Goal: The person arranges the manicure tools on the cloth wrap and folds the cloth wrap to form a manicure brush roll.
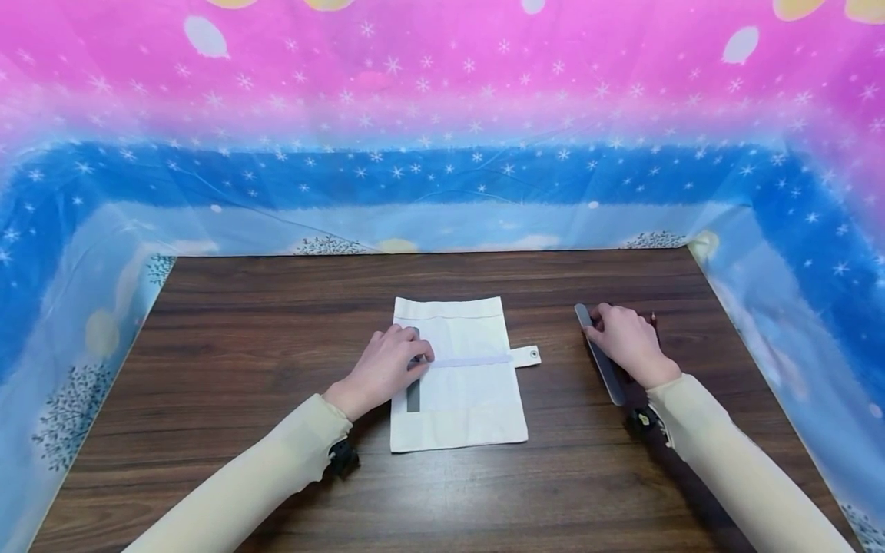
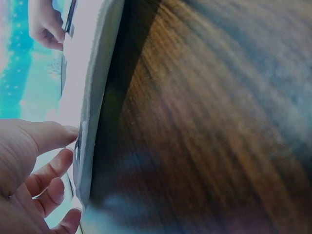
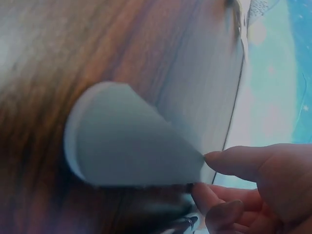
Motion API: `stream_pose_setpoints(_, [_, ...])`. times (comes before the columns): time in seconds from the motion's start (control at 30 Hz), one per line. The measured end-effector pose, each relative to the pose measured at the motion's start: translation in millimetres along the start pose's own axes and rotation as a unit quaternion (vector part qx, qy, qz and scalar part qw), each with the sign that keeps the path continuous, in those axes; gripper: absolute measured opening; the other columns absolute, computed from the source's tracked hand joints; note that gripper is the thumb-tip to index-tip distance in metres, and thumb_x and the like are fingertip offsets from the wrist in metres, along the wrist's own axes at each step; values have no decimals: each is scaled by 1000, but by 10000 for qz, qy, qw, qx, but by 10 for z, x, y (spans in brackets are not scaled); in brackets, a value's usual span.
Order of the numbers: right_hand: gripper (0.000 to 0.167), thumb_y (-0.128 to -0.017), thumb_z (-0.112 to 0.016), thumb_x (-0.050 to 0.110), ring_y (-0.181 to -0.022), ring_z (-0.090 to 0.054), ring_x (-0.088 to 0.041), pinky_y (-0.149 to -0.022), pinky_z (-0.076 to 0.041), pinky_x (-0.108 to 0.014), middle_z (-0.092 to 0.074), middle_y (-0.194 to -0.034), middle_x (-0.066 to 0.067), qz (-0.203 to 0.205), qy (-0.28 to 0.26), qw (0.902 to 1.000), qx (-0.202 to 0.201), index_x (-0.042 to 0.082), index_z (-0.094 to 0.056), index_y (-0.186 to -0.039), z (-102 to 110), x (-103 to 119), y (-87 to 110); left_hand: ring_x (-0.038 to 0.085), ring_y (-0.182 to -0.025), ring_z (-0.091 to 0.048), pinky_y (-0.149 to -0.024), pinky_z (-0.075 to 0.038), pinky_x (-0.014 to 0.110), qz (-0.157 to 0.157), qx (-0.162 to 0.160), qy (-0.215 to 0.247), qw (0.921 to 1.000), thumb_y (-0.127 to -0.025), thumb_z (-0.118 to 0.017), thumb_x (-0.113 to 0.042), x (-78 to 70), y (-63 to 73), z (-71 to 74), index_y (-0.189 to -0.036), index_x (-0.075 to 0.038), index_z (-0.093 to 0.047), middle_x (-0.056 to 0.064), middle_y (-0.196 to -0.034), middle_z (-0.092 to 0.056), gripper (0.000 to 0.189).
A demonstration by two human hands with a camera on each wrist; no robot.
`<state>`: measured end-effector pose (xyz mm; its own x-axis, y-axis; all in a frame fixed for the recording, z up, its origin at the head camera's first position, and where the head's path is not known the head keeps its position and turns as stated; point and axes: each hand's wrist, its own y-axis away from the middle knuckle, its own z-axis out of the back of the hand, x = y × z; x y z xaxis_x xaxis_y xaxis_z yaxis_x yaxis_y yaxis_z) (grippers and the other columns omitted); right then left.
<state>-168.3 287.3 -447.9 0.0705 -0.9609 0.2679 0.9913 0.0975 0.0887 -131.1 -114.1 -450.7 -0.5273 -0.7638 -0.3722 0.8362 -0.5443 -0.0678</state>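
Observation:
A white fabric pouch (image 1: 470, 422) lies unfolded on the table, with a pale band across its middle and a snap tab (image 1: 527, 355) at its right side. Along its left side lies a grey flat strip (image 1: 413, 401), partly covered by my left hand (image 1: 387, 365). The fingers of that hand are spread and loosely bent, fingertips on the pouch near the band. To the right, my right hand (image 1: 628, 342) pinches a long grey nail file (image 1: 608, 376) with rounded ends between thumb and fingers. In the right wrist view the nail file (image 3: 131, 141) points toward the camera.
Beside the right hand a thin dark reddish item (image 1: 654, 319) shows, mostly hidden. A dark wood-grain table (image 1: 242, 330) lies under everything. Patterned pink and blue cloth (image 1: 442, 177) walls its back and sides.

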Motion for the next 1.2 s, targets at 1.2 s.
stream_pose_setpoints(1.2, [25,-103,-62,21,-88,-65,-29,-81,-50,-46,-73,-100,-15,49,-1431,9889,385,-1,-72,-109,33,200,-277,21,-82,-46,-75,-37,40,-22,-216,-38,9998,-97,-73,-11,-37,-5,-40,-90,-20,-71,-2,-88,-61,12])
